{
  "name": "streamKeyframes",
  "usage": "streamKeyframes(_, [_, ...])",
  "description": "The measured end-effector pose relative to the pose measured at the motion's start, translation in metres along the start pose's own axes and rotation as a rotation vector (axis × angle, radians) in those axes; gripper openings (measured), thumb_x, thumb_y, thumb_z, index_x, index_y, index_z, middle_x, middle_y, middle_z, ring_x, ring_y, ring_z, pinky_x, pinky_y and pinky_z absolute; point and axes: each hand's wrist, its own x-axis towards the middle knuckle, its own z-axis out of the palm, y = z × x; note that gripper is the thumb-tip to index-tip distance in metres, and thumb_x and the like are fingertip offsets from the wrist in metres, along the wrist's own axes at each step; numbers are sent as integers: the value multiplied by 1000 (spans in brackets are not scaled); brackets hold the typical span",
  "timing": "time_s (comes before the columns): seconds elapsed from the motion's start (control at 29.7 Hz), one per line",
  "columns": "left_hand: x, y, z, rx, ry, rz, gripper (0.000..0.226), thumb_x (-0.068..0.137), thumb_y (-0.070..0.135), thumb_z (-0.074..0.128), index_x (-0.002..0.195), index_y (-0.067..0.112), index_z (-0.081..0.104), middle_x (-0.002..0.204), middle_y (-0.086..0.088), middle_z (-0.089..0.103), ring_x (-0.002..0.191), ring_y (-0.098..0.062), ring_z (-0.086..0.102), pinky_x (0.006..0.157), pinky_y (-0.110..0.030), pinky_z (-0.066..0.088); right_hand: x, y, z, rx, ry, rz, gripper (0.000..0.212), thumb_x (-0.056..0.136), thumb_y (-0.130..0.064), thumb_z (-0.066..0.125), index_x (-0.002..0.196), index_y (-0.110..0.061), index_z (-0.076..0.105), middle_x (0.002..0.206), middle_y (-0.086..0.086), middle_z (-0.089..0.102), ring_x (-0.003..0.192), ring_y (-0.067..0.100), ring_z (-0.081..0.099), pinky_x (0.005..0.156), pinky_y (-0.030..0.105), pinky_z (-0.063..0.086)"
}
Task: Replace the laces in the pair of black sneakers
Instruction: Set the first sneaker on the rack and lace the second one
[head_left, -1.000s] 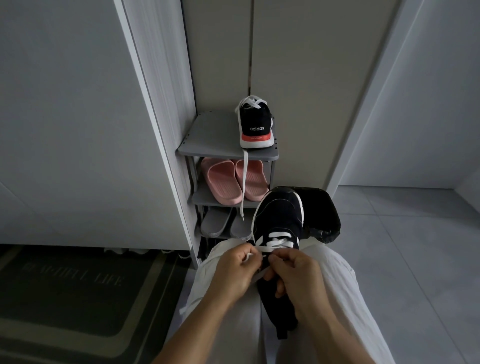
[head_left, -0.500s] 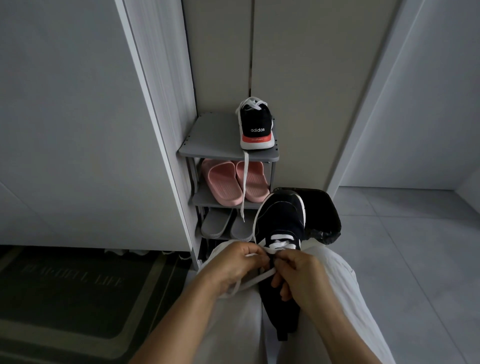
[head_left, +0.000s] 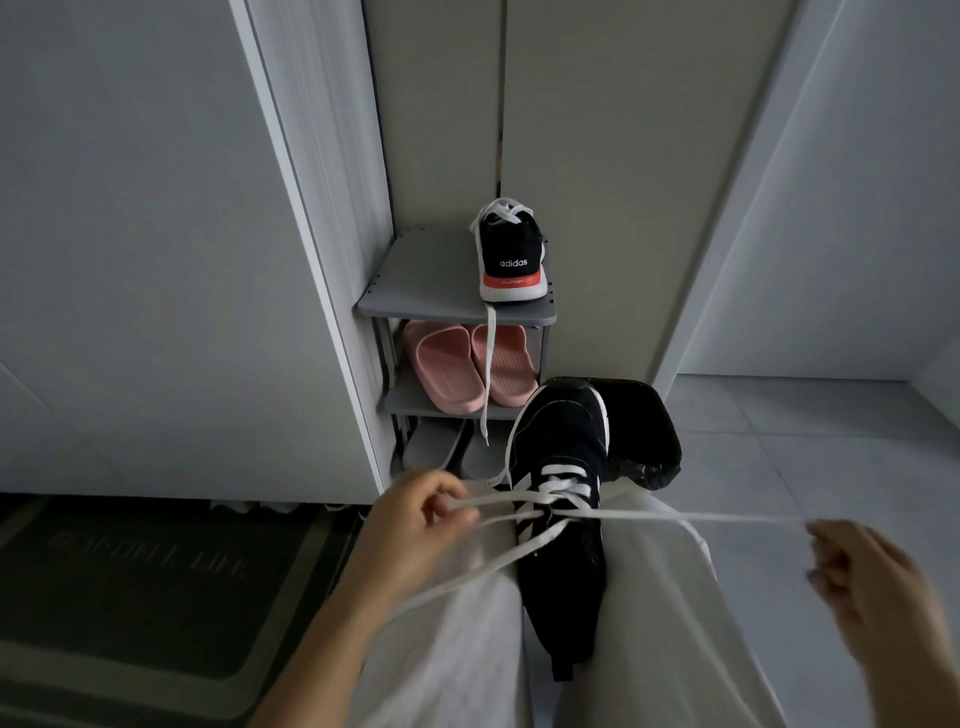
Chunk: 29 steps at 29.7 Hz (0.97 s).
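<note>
A black sneaker (head_left: 563, 519) lies between my knees, toe pointing away, with a white lace (head_left: 649, 515) threaded through its lower eyelets. My left hand (head_left: 415, 525) pinches one lace strand just left of the shoe. My right hand (head_left: 872, 587), blurred, holds the other end far out to the right, and that strand runs taut from the eyelets. A further strand trails down over my left thigh. The second black sneaker (head_left: 511, 254) stands heel-first on the top of the shoe rack (head_left: 415, 296), its white lace hanging down past the shelves.
Pink slippers (head_left: 467, 369) sit on the rack's middle shelf, grey slippers (head_left: 452, 452) on the bottom one. A black bag (head_left: 644, 431) lies behind the held shoe. A dark doormat (head_left: 130, 597) covers the floor at left. Grey floor tiles (head_left: 805, 457) spread to the right.
My hands were close together at the eyelets. Now my right hand has swept far right, pulling a long strand of lace through and taut, while my left hand shifted slightly left.
</note>
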Motion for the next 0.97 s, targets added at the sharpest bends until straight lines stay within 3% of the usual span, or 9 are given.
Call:
streamKeyframes(0.1, [3, -11, 7, -16, 59, -44, 30, 81, 24, 69, 106, 27, 53, 98, 9, 50, 83, 0, 50, 70, -11, 39, 22, 26, -11, -225, 95, 83, 19, 90, -3, 51, 73, -1, 60, 43, 3, 52, 30, 3, 43, 33, 9, 36])
streamKeyframes(0.17, [7, -11, 17, -23, -37, -47, 42, 82, 26, 68, 120, 24, 51, 109, 10, 49, 97, -3, 51, 82, -14, 41, 20, 41, 7, -536, 49, -34, 20, 90, -6, 56, 97, 13, 57, 74, 19, 59, 61, 22, 60, 51, 19, 46])
streamKeyframes(0.24, [13, -5, 24, -2, -102, -18, 38, 83, 26, 67, 120, 22, 57, 104, 13, 54, 98, -3, 54, 90, -22, 44, 7, 47, 31, -903, 45, -371, 33, 84, -13, 66, 112, 4, 58, 109, 25, 56, 97, 37, 55, 81, 37, 46])
streamKeyframes(0.34, [25, 1, 25, 257, -101, 131, 18, 84, 30, 66, 101, 23, 67, 84, 16, 53, 85, -4, 53, 84, -25, 38, -29, 35, 74, -996, -101, -881, 25, 85, -30, 60, 102, -13, 66, 111, 13, 60, 102, 31, 49, 88, 40, 37])
streamKeyframes(0.44, [31, 4, 24, 304, -5, 247, 9, 82, 25, 64, 78, 18, 66, 70, 15, 46, 73, -12, 54, 74, -31, 39, -51, 28, 96, -1162, -357, -766, 34, 86, -57, 39, 74, -31, 57, 75, -10, 59, 76, 17, 55, 73, 32, 45])
streamKeyframes(0.54, [25, 4, 16, 206, 48, 248, 8, 82, 16, 63, 75, 18, 59, 67, 15, 51, 66, -6, 53, 73, -27, 42, -43, 30, 88, -980, -473, -576, 32, 90, -39, 53, 63, -23, 47, 59, -6, 47, 60, 10, 46, 62, 24, 41])
streamKeyframes(0.67, [15, 0, 4, -8, -68, 84, 10, 82, 10, 68, 77, 16, 62, 73, 8, 62, 76, -3, 58, 63, -8, 42, 4, 15, 29, -618, -99, -315, 32, 91, -10, 56, 62, 0, 50, 54, 8, 41, 52, 20, 34, 48, 27, 28])
streamKeyframes(0.81, [8, 2, 11, -128, -11, -10, 16, 81, 9, 69, 70, 19, 61, 68, 5, 60, 61, 1, 54, 58, -10, 41, 27, 23, -14, -914, 189, -159, 31, 85, -26, 57, 69, 0, 56, 71, 23, 56, 69, 37, 53, 66, 38, 42])
streamKeyframes(0.97, [4, 6, 28, -188, 223, -88, 22, 86, 8, 61, 73, 25, 54, 74, 5, 59, 67, -3, 54, 57, -6, 39, -4, 39, 43, -992, -114, -723, 33, 83, -35, 50, 85, -10, 71, 96, 14, 66, 88, 35, 61, 80, 44, 46])
